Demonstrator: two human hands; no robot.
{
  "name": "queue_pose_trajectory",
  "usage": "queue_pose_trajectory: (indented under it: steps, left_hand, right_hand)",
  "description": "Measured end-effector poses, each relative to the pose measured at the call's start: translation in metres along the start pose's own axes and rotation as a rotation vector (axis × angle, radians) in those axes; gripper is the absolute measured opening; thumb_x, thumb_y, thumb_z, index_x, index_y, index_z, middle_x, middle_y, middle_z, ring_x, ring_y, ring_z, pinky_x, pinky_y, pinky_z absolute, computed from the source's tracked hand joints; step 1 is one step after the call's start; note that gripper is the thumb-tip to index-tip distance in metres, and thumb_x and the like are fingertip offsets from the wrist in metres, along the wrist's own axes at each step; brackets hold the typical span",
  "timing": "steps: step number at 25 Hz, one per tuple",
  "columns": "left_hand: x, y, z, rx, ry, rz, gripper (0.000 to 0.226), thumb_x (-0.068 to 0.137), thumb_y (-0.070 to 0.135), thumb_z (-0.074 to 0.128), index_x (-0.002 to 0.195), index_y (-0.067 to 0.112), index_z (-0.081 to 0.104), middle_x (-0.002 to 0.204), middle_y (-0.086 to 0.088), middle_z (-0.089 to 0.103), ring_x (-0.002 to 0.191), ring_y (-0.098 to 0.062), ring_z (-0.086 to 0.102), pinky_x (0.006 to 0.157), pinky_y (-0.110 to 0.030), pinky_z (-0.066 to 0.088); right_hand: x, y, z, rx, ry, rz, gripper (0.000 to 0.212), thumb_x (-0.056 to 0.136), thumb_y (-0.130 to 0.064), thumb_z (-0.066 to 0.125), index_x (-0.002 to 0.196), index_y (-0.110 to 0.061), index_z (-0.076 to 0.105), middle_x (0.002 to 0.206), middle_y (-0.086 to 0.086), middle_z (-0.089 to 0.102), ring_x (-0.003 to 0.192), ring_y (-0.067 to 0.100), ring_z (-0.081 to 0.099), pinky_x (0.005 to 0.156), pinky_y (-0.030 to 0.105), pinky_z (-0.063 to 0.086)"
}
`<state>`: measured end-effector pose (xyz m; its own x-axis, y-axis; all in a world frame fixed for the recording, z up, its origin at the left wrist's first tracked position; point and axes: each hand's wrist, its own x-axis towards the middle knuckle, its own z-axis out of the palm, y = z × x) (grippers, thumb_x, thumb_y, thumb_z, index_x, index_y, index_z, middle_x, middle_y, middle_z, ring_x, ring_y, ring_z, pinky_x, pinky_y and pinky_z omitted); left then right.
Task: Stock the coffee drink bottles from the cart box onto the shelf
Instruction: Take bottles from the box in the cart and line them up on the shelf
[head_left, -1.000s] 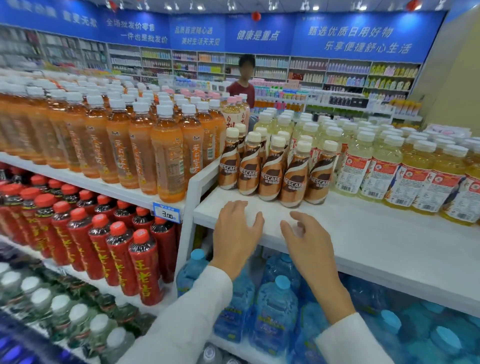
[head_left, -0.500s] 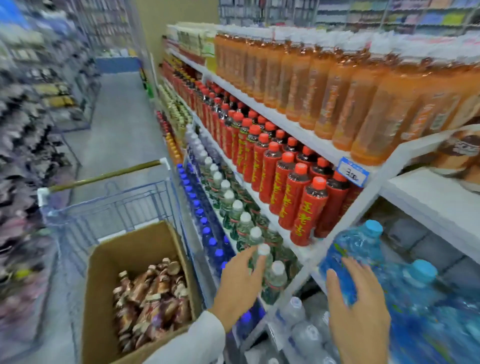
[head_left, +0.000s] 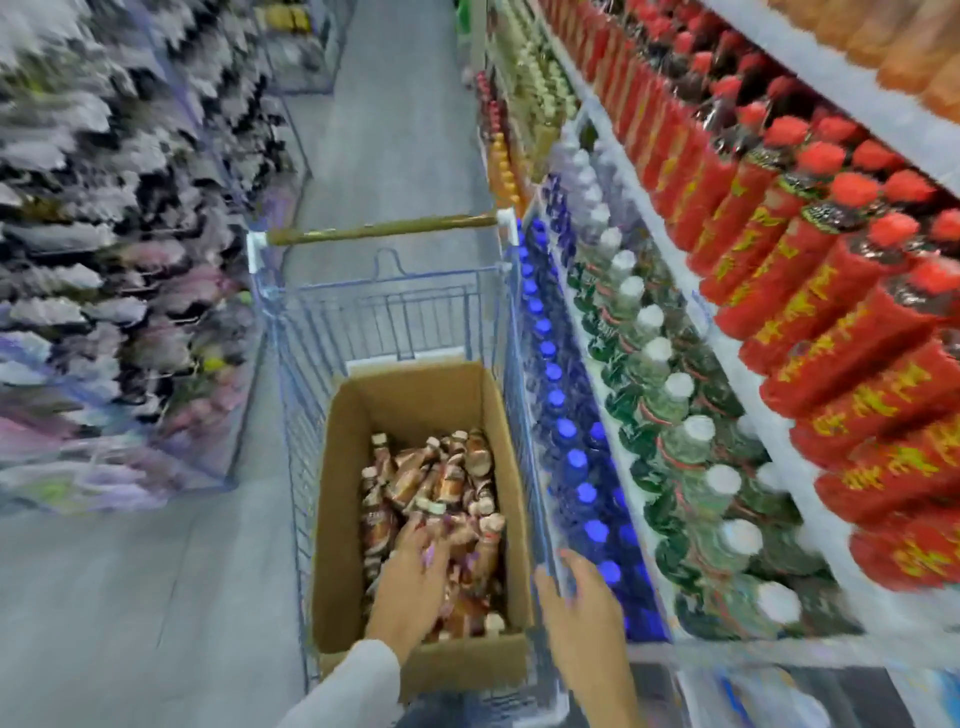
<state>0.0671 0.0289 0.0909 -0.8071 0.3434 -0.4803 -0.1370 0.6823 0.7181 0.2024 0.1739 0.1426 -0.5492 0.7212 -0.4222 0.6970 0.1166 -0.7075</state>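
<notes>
A brown cardboard box (head_left: 410, 400) sits in a blue wire cart (head_left: 384, 306). Several brown coffee drink bottles (head_left: 441, 483) with cream caps lie loose in a heap inside it. My left hand (head_left: 410, 582) reaches down into the box, fingers spread and resting on the bottles, gripping none that I can see. My right hand (head_left: 582, 603) hovers open over the cart's right rim, between the box and the shelf (head_left: 670, 291). The view is blurred by head motion.
Shelving along the right holds red bottles (head_left: 810, 291), clear green-label bottles (head_left: 670, 395) and blue-capped bottles (head_left: 566, 457) below. The cart's brown handle (head_left: 384, 229) is at the far end. Grey aisle floor (head_left: 130, 597) lies left, with blurred racks (head_left: 78, 234) beyond.
My view swung from the coffee shelf down to the cart. My left hand went from the shelf edge into the box; my right hand dropped to the cart's rim.
</notes>
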Motion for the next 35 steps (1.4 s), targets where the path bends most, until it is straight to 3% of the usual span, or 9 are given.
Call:
queue_pose_trajectory:
  steps: [2, 5, 10, 15, 19, 21, 27, 31, 35]
  left_hand:
    - [0.030, -0.023, -0.008, -0.041, 0.012, -0.119, 0.047, 0.101, 0.051, 0.048, 0.144, 0.032, 0.051, 0.132, 0.000, 0.067, 0.110, -0.015, 0.065, 0.097, -0.035, 0.051]
    - [0.090, -0.044, -0.016, -0.033, 0.050, -0.236, 0.048, 0.101, 0.049, 0.050, 0.141, 0.023, 0.054, 0.136, -0.003, 0.064, 0.124, -0.025, 0.059, 0.101, -0.033, 0.044]
    - [0.217, -0.055, -0.008, 0.163, -0.026, -0.193, 0.050, 0.101, 0.029, 0.053, 0.147, 0.011, 0.045, 0.140, -0.018, 0.057, 0.127, -0.038, 0.055, 0.105, -0.044, 0.046]
    - [0.291, -0.082, 0.026, 0.629, -0.204, -0.215, 0.071, 0.104, 0.037, 0.047, 0.157, 0.002, 0.016, 0.159, -0.022, 0.030, 0.147, -0.039, 0.028, 0.117, -0.048, 0.030]
    - [0.312, -0.096, 0.038, 0.668, -0.105, -0.244, 0.075, 0.098, 0.037, 0.059, 0.153, 0.000, 0.023, 0.151, -0.020, 0.044, 0.138, -0.033, 0.043, 0.112, -0.040, 0.038]
    - [0.308, -0.090, 0.034, 0.533, -0.109, -0.249, 0.070, 0.097, 0.035, 0.062, 0.151, 0.003, 0.030, 0.147, -0.019, 0.048, 0.134, -0.033, 0.048, 0.111, -0.042, 0.041]
    - [0.214, -0.067, -0.020, -0.588, -0.174, -0.470, 0.080, 0.079, 0.054, 0.075, 0.148, 0.027, 0.043, 0.136, -0.001, 0.062, 0.121, -0.024, 0.062, 0.108, -0.046, 0.045]
    - [0.131, -0.065, -0.063, -0.725, -0.087, -0.432, 0.066, 0.069, 0.056, 0.082, 0.126, 0.034, 0.061, 0.114, 0.001, 0.076, 0.101, -0.018, 0.074, 0.081, -0.035, 0.058]
    - [0.084, -0.067, -0.091, -0.781, 0.002, -0.463, 0.051, 0.071, 0.044, 0.083, 0.118, 0.034, 0.066, 0.107, 0.004, 0.077, 0.095, -0.013, 0.075, 0.068, -0.023, 0.059]
  right_hand:
    - [0.021, -0.005, 0.038, -0.045, -0.131, 0.050, 0.042, 0.097, -0.032, 0.065, 0.136, -0.019, 0.061, 0.135, 0.003, 0.064, 0.126, 0.022, 0.058, 0.104, 0.031, 0.041]
    - [0.050, -0.006, 0.083, -0.080, -0.279, 0.140, 0.040, 0.098, -0.034, 0.062, 0.136, -0.022, 0.059, 0.132, 0.001, 0.064, 0.120, 0.020, 0.059, 0.105, 0.035, 0.045]
    - [0.077, 0.002, 0.120, -0.159, -0.289, 0.254, 0.037, 0.095, -0.034, 0.065, 0.131, -0.026, 0.061, 0.125, -0.003, 0.067, 0.095, 0.008, 0.061, 0.088, 0.024, 0.046]
    - [0.090, -0.002, 0.138, -0.201, -0.321, 0.336, 0.044, 0.098, -0.042, 0.059, 0.140, -0.030, 0.053, 0.138, -0.009, 0.059, 0.127, 0.010, 0.054, 0.108, 0.024, 0.042]
    - [0.095, -0.007, 0.140, -0.226, -0.307, 0.327, 0.044, 0.098, -0.041, 0.060, 0.141, -0.032, 0.053, 0.138, -0.012, 0.058, 0.128, 0.008, 0.052, 0.105, 0.020, 0.038]
    - [0.097, -0.008, 0.138, -0.234, -0.333, 0.318, 0.044, 0.099, -0.041, 0.059, 0.141, -0.031, 0.053, 0.138, -0.011, 0.058, 0.127, 0.008, 0.053, 0.104, 0.020, 0.038]
    - [0.123, -0.021, 0.155, -0.184, -0.375, 0.274, 0.039, 0.099, -0.039, 0.058, 0.136, -0.029, 0.057, 0.135, -0.010, 0.062, 0.126, 0.010, 0.056, 0.108, 0.029, 0.045]
    - [0.169, -0.032, 0.216, -0.145, -0.450, 0.203, 0.038, 0.097, -0.033, 0.060, 0.134, -0.021, 0.057, 0.129, -0.004, 0.063, 0.123, 0.018, 0.057, 0.105, 0.036, 0.047]
    - [0.203, -0.038, 0.302, -0.114, -0.676, 0.235, 0.049, 0.090, -0.022, 0.069, 0.136, -0.013, 0.053, 0.128, 0.002, 0.065, 0.111, 0.017, 0.060, 0.094, 0.023, 0.045]
